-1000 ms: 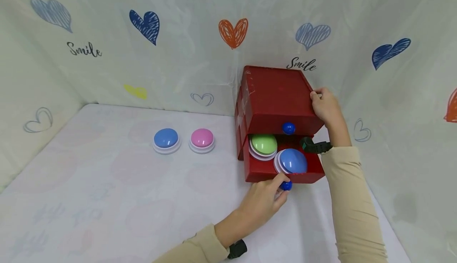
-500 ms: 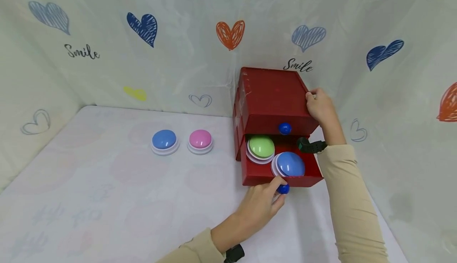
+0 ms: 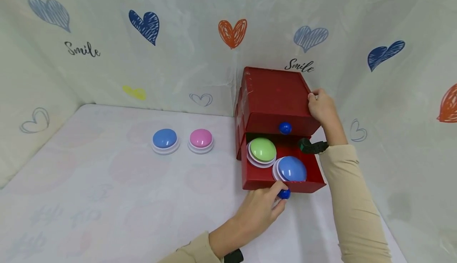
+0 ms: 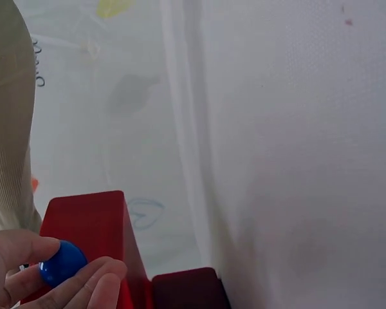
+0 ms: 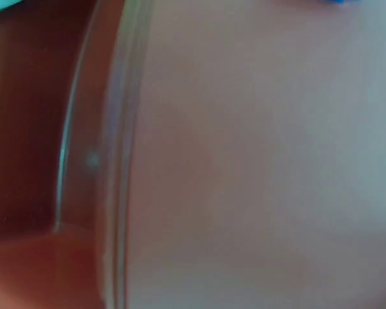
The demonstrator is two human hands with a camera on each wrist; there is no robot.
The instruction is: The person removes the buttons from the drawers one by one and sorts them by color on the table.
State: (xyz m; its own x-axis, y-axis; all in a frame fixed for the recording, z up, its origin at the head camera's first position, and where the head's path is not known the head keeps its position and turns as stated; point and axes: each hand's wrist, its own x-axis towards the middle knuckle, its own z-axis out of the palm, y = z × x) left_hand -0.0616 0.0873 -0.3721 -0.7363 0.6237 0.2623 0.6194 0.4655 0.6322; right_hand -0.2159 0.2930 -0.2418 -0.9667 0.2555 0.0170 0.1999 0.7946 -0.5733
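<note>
A small red cabinet (image 3: 275,92) stands at the table's back right, its lower drawer (image 3: 262,185) pulled out toward me. My left hand (image 3: 255,211) pinches that drawer's round blue knob (image 3: 284,194) between thumb and fingers; the left wrist view shows the same grip on the knob (image 4: 64,262). Inside the drawer lie a green dome button (image 3: 263,149) and a larger blue dome button (image 3: 292,168), both on white bases. My right hand (image 3: 323,106) grips the upper right edge of the cabinet, some of its fingers hidden. In the right wrist view the drawer wall (image 5: 26,129) is close and blurred.
On the white table (image 3: 143,207), left of the cabinet, sit a blue dome button (image 3: 165,139) and a pink dome button (image 3: 201,138). The upper drawer, with its own blue knob (image 3: 285,128), is closed. A pale curtain (image 3: 185,64) printed with hearts hangs behind.
My left hand has drawn the lower drawer a little farther out toward me, so more of its inside and the two buttons shows. The right hand keeps its hold on the cabinet.
</note>
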